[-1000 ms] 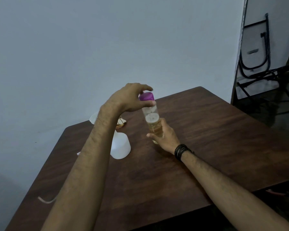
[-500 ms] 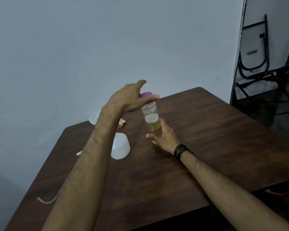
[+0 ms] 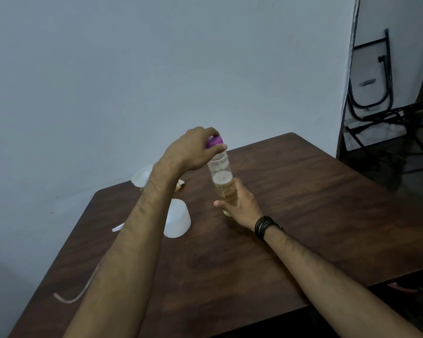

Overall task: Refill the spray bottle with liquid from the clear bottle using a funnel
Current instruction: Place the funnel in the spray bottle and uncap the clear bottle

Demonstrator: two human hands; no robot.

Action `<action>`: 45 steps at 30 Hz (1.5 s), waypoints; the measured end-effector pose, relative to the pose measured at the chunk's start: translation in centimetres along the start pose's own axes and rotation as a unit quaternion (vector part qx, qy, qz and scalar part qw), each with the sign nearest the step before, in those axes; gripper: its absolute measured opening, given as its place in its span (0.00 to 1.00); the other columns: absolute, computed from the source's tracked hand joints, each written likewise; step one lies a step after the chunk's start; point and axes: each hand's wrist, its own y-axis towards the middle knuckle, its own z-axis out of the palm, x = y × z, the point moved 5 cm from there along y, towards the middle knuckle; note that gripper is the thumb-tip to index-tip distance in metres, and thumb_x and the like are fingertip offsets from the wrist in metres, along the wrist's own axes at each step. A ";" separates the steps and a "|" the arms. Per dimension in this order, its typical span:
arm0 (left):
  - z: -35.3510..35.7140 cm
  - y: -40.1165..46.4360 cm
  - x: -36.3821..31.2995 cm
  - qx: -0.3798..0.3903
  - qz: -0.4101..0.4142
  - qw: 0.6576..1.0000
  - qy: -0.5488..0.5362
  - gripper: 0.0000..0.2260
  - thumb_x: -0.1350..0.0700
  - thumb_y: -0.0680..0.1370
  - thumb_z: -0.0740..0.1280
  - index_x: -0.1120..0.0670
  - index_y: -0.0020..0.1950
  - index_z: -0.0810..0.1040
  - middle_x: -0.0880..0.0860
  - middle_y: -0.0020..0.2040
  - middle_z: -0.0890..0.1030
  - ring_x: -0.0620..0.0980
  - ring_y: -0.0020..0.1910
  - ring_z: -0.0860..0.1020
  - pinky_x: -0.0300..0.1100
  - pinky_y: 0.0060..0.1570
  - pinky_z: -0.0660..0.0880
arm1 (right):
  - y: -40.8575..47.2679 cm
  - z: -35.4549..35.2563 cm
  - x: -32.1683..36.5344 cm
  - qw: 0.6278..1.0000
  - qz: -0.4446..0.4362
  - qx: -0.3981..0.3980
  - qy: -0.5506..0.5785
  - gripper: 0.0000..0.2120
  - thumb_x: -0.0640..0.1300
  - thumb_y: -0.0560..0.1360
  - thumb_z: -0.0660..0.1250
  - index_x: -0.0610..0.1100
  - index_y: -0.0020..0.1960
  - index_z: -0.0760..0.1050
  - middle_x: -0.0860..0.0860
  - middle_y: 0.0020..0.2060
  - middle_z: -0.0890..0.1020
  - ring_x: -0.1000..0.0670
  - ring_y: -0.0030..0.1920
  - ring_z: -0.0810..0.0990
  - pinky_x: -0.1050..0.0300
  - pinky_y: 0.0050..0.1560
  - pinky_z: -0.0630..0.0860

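dark wood table [image 3: 291,215] is filling most of the lower view, pale wall [image 3: 156,69] sitting behind it, black folding chair frame [image 3: 376,93] leaning at far right. both bare forearms are reaching in over the table. clear bottle [image 3: 223,181] is standing upright near the table's middle, transparent cylinder, amber liquid filling the lower part with a foamy line at its top, upper part looking empty, purple cap [image 3: 214,142] sitting on top. right hand [image 3: 239,203] is wrapping its fingers round the bottle's lower half, dark wristband [image 3: 264,226] sitting on that wrist. left hand [image 3: 193,150] is curling over the cap from above, fingers and thumb pinching it. white translucent funnel [image 3: 177,219] is lying wide end toward the camera just left of the bottle, partly hidden by the left forearm. another pale plastic piece [image 3: 142,178] is sitting further back near the table edge, too hidden to identify. thin clear tube [image 3: 69,298] is lying at the near-left corner.

versus half a second ago: left-hand fingers were spread out straight over the cap, now they are closing round it again. bottle, right-hand grip and funnel are staying where they were.
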 end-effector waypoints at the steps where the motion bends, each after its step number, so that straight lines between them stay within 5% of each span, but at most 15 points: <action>1: -0.5 -0.2 0.0 -0.046 -0.016 0.999 -0.009 0.20 0.40 0.81 0.63 0.53 0.66 0.75 0.54 0.58 0.78 0.52 0.51 0.77 0.51 0.53 0.78 | 0.0 0.0 0.0 1.000 -0.002 -0.001 0.000 0.29 0.53 0.70 0.77 0.47 0.66 0.68 0.55 0.56 0.78 0.57 0.54 0.77 0.74 0.46 0.68; 4: -2.1 -1.2 -0.3 -0.161 -0.048 0.984 -0.052 0.20 0.39 0.81 0.62 0.53 0.62 0.74 0.50 0.53 0.75 0.53 0.49 0.76 0.50 0.49 0.76 | 0.1 0.0 0.0 1.000 -0.005 -0.001 -0.005 0.29 0.53 0.70 0.77 0.47 0.65 0.68 0.54 0.56 0.79 0.56 0.54 0.78 0.74 0.46 0.68; 7: -1.8 -3.7 -1.2 -0.185 -0.045 0.979 -0.072 0.19 0.40 0.82 0.62 0.52 0.64 0.73 0.49 0.53 0.73 0.51 0.49 0.75 0.48 0.47 0.75 | 0.1 0.0 0.0 1.000 -0.007 0.001 -0.003 0.28 0.52 0.71 0.76 0.46 0.65 0.68 0.54 0.56 0.79 0.56 0.53 0.78 0.75 0.44 0.69; 13: 5.9 -12.1 -1.1 -0.106 -0.066 0.989 -0.079 0.16 0.40 0.82 0.61 0.48 0.64 0.70 0.46 0.55 0.73 0.43 0.47 0.73 0.39 0.44 0.72 | -0.1 0.1 -0.1 1.000 -0.020 0.000 -0.003 0.28 0.52 0.70 0.77 0.44 0.64 0.69 0.52 0.54 0.80 0.55 0.51 0.80 0.65 0.48 0.74; 18: 12.4 -19.3 3.1 0.002 -0.164 0.984 -0.074 0.18 0.40 0.82 0.61 0.46 0.69 0.67 0.46 0.60 0.70 0.46 0.53 0.75 0.45 0.49 0.77 | -0.1 0.1 -0.1 1.000 -0.010 -0.014 -0.006 0.27 0.51 0.70 0.78 0.45 0.62 0.69 0.52 0.53 0.80 0.52 0.52 0.80 0.61 0.51 0.74; 22: 13.4 -22.7 8.1 -0.035 -0.250 0.967 -0.028 0.17 0.43 0.81 0.65 0.51 0.64 0.71 0.50 0.57 0.71 0.51 0.54 0.77 0.43 0.44 0.73 | -0.4 0.1 -0.1 1.000 -0.005 -0.012 -0.014 0.28 0.53 0.70 0.77 0.45 0.63 0.70 0.54 0.52 0.80 0.53 0.51 0.80 0.61 0.51 0.73; 30: 11.7 -24.9 15.1 -0.110 -0.353 0.929 -0.005 0.21 0.44 0.77 0.71 0.54 0.64 0.73 0.53 0.59 0.77 0.53 0.58 0.75 0.50 0.54 0.77 | -0.8 0.2 0.0 0.999 0.008 -0.020 -0.035 0.27 0.54 0.70 0.77 0.48 0.63 0.70 0.54 0.53 0.79 0.52 0.53 0.79 0.57 0.54 0.73; 40: 11.0 -25.0 16.6 -0.169 -0.379 0.910 0.003 0.30 0.43 0.76 0.73 0.57 0.72 0.70 0.57 0.67 0.74 0.56 0.67 0.72 0.50 0.65 0.70 | -1.2 0.6 0.7 0.999 0.020 -0.022 -0.023 0.28 0.53 0.70 0.77 0.49 0.65 0.69 0.53 0.54 0.79 0.51 0.53 0.79 0.56 0.53 0.73; 45: 9.2 -21.5 14.3 -0.248 -0.288 0.903 -0.198 0.41 0.39 0.69 0.78 0.53 0.76 0.66 0.52 0.72 0.71 0.49 0.70 0.70 0.48 0.67 0.72 | -1.0 0.6 1.1 0.999 0.027 -0.034 0.005 0.25 0.58 0.70 0.76 0.54 0.62 0.70 0.55 0.52 0.81 0.53 0.53 0.80 0.54 0.55 0.75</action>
